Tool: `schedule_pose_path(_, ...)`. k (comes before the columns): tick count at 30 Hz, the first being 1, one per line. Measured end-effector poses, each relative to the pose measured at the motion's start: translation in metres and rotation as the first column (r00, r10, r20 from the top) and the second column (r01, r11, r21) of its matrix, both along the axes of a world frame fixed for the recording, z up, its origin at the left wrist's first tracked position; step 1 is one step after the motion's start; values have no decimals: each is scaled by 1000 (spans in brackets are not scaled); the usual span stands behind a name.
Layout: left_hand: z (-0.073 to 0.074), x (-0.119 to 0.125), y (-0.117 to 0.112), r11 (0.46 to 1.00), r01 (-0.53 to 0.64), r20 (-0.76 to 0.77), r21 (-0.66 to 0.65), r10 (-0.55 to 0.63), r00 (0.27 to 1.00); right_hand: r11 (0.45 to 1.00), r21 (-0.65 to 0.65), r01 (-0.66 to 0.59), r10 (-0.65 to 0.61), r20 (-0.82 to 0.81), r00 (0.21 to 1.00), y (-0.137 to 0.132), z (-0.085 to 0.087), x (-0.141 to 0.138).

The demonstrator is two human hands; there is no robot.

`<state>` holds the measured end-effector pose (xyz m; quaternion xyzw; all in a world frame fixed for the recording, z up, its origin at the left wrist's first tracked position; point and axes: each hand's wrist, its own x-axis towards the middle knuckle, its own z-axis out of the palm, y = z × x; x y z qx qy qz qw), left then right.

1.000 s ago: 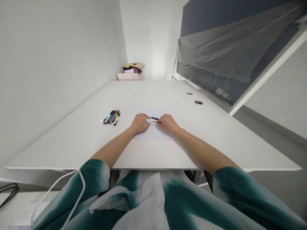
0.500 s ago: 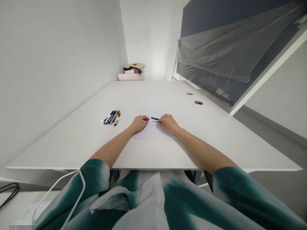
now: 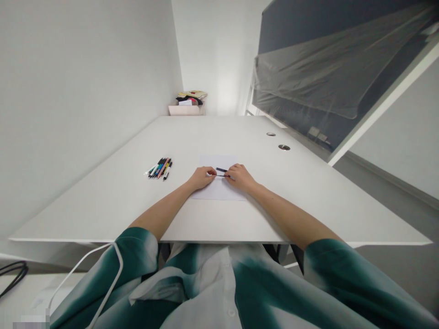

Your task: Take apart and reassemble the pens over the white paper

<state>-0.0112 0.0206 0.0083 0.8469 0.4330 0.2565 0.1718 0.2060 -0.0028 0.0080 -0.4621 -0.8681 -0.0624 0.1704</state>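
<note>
White table (image 3: 302,201), long, running away from the seated person toward a far corner; plain white walls. Landmark for all positions: sheet of paper (image 3: 219,192), lying flat near the table's near edge.

Left hand (image 3: 202,177): rests on the paper's left part, fingers curled in, fingertips up against the left end of a thin dark pen (image 3: 222,175). Whether they actually pinch it is too small to tell.

Right hand (image 3: 240,177): rests on the paper's right part, fingers closed round the pen's right end.

Pen: lies crosswise over the paper's far half, bridging the two hands, low to the sheet (contact with the sheet not resolvable).

Short dark piece (image 3: 221,169): on the paper just beyond the pen, apart from both hands.

Bundle of coloured pens (image 3: 159,168): on the table, well left of the paper, lying side by side.

Two round holes (image 3: 284,147): in the tabletop, beyond the paper and to its right.

Pale box (image 3: 187,108): far beyond the paper, at the table's end, things piled on top.
</note>
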Motion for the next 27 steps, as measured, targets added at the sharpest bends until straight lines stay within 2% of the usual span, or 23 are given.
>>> schedule_pose_path(17,-3,9,-3,999,36,24,26,-37,999,996,53,-72,73,-24,997,-4,-1,-7)
schedule_pose_path(27,-5,8,-3,996,77,43,-34,-75,996,989,84,-123,125,-13,992,-5,-4,-7)
